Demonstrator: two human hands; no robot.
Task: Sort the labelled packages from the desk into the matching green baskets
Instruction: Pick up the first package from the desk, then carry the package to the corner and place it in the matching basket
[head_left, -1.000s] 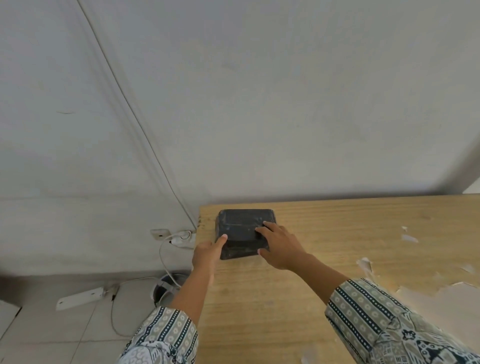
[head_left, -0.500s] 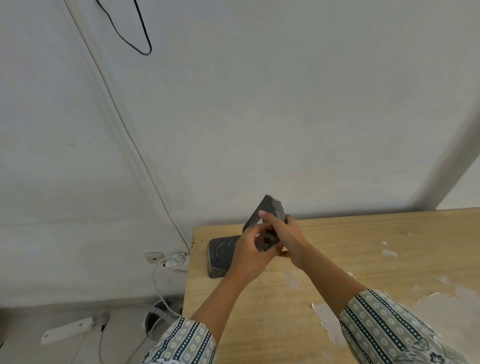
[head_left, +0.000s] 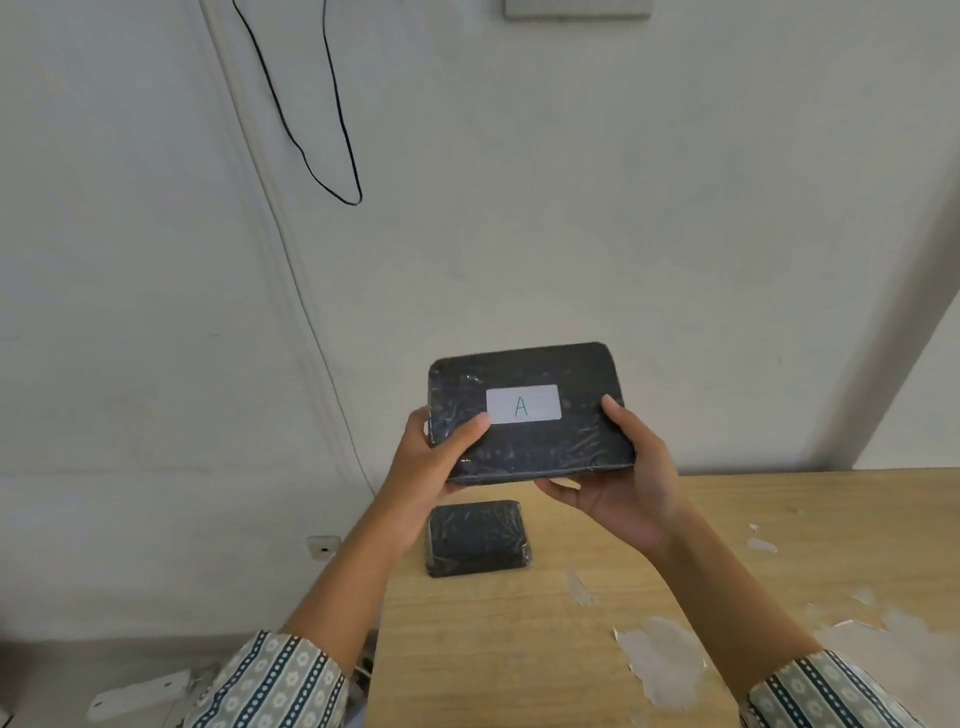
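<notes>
A black plastic-wrapped package (head_left: 550, 441) is held up in the air above the wooden desk (head_left: 545, 649), its white label with a green letter A facing me. My left hand (head_left: 434, 460) grips its left end, thumb on the front face. My right hand (head_left: 631, 488) holds its right end from below, thumb on the front. A second black wrapped package (head_left: 475, 538) lies flat near the desk's far left corner, under the held one; no label shows on it. No green basket is in view.
The desk top has patches of peeled veneer (head_left: 662, 657) at the near right. A white wall stands close behind, with a black cable loop (head_left: 332, 156) hanging on it. Left of the desk, the floor holds a wall socket (head_left: 323, 545) and a white power strip (head_left: 137, 696).
Both hands took the top package off the stack, turned it over and raised it, so its label A now faces me. The lower package stays on the desk.
</notes>
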